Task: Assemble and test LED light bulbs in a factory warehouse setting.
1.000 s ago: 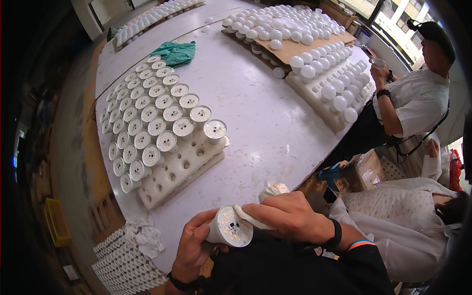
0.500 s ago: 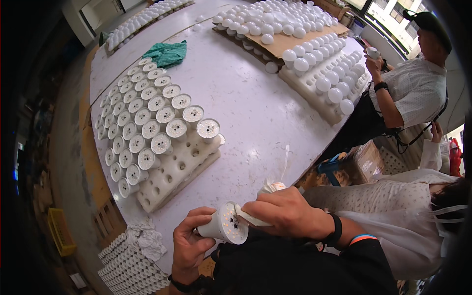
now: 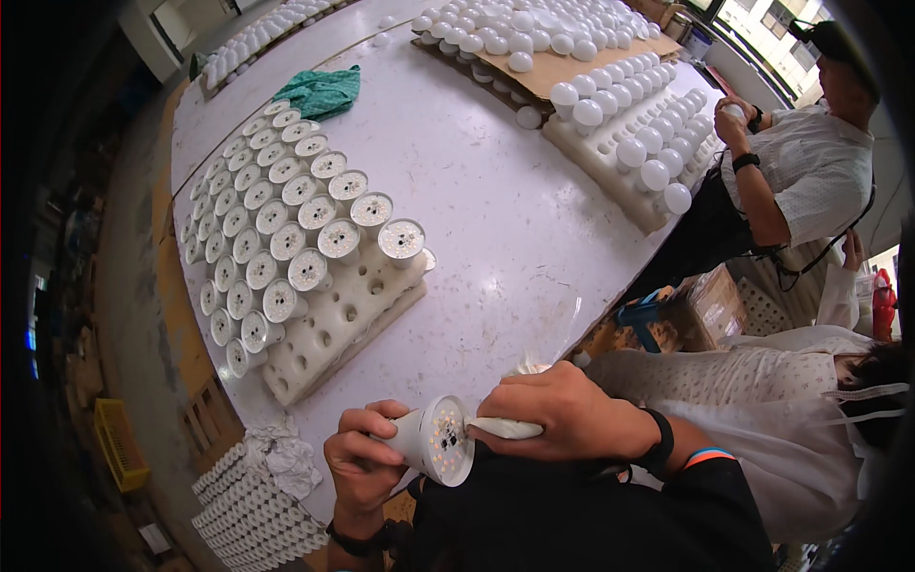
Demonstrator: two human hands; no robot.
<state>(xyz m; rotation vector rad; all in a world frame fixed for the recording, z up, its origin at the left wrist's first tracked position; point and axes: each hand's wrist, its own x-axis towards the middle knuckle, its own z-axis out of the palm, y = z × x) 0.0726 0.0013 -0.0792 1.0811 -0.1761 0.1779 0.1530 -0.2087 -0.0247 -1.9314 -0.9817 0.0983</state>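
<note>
The person's left hand (image 3: 358,467) closes around the narrow end of a white lamp base (image 3: 416,442), thumb side hard to make out, fingers wrapped over the near wall. The base lies just right of that grip, its long axis running roughly sideways and tilted, so the wide mouth faces right and up toward the head. Its round white board (image 3: 446,446) carries scattered yellowish squares and a few dark parts near the middle, ringed by a thin pale rim. Right of the mouth, a soft white pouch (image 3: 507,428) points its tapered end leftward at the rim; whether it touches cannot be told. The right hand (image 3: 572,416) squeezes this pouch in a narrow, bent-finger hold, and is nearer the open mouth, while the left is nearer the closed end. The pouch's crumpled tail shows above the right fingers.
</note>
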